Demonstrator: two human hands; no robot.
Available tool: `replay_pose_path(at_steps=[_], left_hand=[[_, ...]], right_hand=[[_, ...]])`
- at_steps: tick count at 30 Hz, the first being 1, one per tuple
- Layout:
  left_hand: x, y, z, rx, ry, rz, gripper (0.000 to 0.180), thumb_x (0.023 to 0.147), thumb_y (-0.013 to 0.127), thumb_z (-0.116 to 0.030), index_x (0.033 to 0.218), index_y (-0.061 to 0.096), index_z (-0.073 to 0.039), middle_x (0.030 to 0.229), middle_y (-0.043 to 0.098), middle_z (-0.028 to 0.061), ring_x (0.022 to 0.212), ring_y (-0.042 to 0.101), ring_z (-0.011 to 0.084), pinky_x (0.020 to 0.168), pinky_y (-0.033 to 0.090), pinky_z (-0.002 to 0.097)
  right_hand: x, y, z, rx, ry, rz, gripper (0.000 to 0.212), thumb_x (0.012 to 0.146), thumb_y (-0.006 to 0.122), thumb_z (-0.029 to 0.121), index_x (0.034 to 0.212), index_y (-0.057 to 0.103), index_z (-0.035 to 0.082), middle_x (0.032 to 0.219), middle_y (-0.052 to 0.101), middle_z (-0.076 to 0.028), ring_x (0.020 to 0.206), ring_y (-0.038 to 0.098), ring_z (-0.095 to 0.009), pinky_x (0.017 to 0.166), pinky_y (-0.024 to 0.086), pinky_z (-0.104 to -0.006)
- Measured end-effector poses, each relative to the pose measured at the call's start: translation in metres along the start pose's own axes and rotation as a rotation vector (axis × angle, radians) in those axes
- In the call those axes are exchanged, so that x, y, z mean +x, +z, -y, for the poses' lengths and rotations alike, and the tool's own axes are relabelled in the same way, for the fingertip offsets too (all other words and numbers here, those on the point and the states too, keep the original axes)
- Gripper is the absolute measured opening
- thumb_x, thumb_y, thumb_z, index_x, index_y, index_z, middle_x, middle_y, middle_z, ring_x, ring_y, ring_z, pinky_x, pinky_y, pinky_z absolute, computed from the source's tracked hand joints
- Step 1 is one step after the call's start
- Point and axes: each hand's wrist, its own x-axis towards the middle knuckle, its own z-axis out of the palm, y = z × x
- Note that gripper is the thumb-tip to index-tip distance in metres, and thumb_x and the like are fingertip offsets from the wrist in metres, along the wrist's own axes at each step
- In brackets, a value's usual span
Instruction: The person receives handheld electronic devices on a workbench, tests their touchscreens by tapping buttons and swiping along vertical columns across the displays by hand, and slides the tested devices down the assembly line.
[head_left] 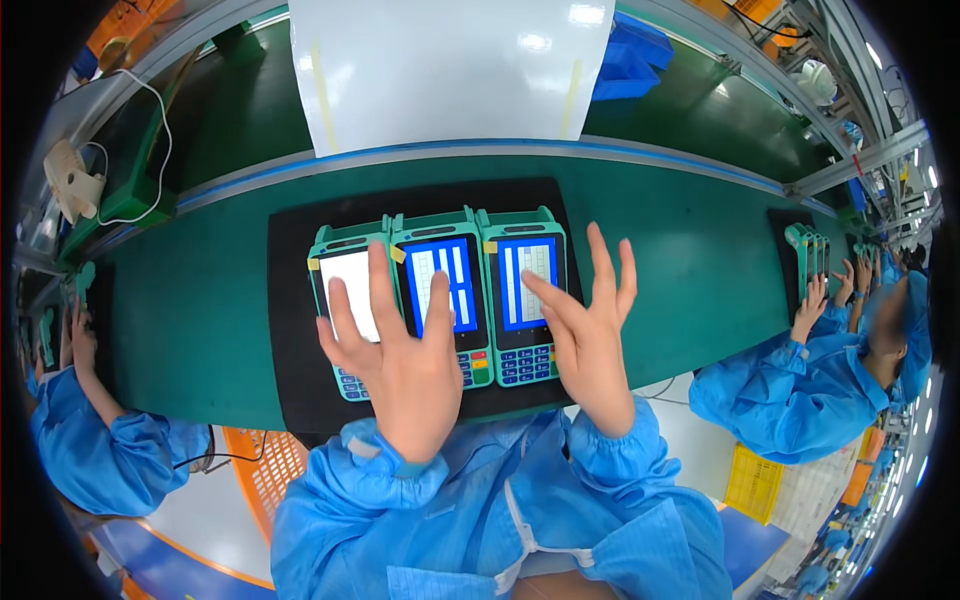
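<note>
Three green card payment terminals lie side by side on a black mat [290,330]. The left terminal [345,270] has a plain white screen. Blue screens with white columns light up the middle terminal [462,262] and the right terminal [525,245]. My left hand [405,375] is over the left and middle terminals with its fingers spread, hiding part of their keypads. At the right terminal, my right hand [590,335] has its fingers apart, the index fingertip at the screen; whether it touches, I cannot tell. Neither hand holds anything.
A white board [450,75] stands beyond the green bench [670,240], with blue bins [630,60] behind it. Co-workers in blue sit at the left [110,440] and right [800,390]; more terminals [805,255] stand by the right one. A white cable [170,130] hangs far left.
</note>
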Motion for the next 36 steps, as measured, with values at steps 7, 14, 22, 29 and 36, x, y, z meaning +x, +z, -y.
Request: replay_pose_path(at_steps=[7, 14, 22, 29, 36], left_hand=[[-0.041, -0.007, 0.000, 0.032, -0.017, 0.064, 0.028, 0.085, 0.069, -0.015, 0.112, 0.069, -0.019, 0.149, 0.033, 0.0181, 0.136, 0.013, 0.0468, 0.105, 0.015, 0.0652], [0.006, 0.003, 0.002, 0.048, -0.031, -0.027, 0.030, 0.081, 0.069, -0.007, 0.108, 0.070, -0.018, 0.151, 0.029, 0.0189, 0.137, 0.014, 0.0477, 0.104, 0.015, 0.0667], [0.009, 0.002, 0.007, 0.029, -0.053, -0.080, 0.030, 0.082, 0.069, -0.007, 0.110, 0.068, -0.017, 0.150, 0.028, 0.0194, 0.137, 0.014, 0.0480, 0.104, 0.016, 0.0668], [-0.045, -0.011, 0.011, 0.061, 0.001, 0.062, 0.032, 0.083, 0.071, -0.017, 0.114, 0.068, -0.019, 0.150, 0.029, 0.0203, 0.136, 0.012, 0.0480, 0.104, 0.016, 0.0657], [-0.025, -0.006, 0.013, -0.017, -0.034, 0.024, 0.028, 0.083, 0.070, -0.013, 0.110, 0.069, -0.020, 0.150, 0.029, 0.0206, 0.137, 0.012, 0.0492, 0.104, 0.017, 0.0655]], right_hand=[[-0.033, -0.006, 0.001, 0.051, 0.047, 0.103, 0.035, 0.084, 0.062, 0.002, 0.110, 0.072, 0.024, 0.153, 0.022, -0.020, 0.141, 0.009, -0.049, 0.108, 0.006, -0.0656], [0.018, 0.005, -0.006, 0.025, -0.016, -0.047, 0.030, 0.089, 0.059, 0.005, 0.110, 0.071, 0.023, 0.152, 0.024, -0.019, 0.141, 0.010, -0.048, 0.107, 0.009, -0.0674], [0.005, 0.001, -0.009, 0.011, -0.015, -0.031, 0.032, 0.088, 0.060, 0.005, 0.113, 0.071, 0.023, 0.152, 0.025, -0.017, 0.141, 0.009, -0.046, 0.110, 0.007, -0.0630], [-0.042, -0.009, -0.012, 0.047, 0.038, 0.074, 0.037, 0.082, 0.061, -0.001, 0.111, 0.071, 0.020, 0.152, 0.024, -0.021, 0.140, 0.010, -0.049, 0.111, 0.011, -0.0583], [-0.018, -0.004, -0.014, 0.043, 0.048, -0.048, 0.032, 0.086, 0.059, 0.000, 0.111, 0.071, 0.017, 0.153, 0.023, -0.021, 0.140, 0.009, -0.048, 0.112, 0.018, -0.0546]])
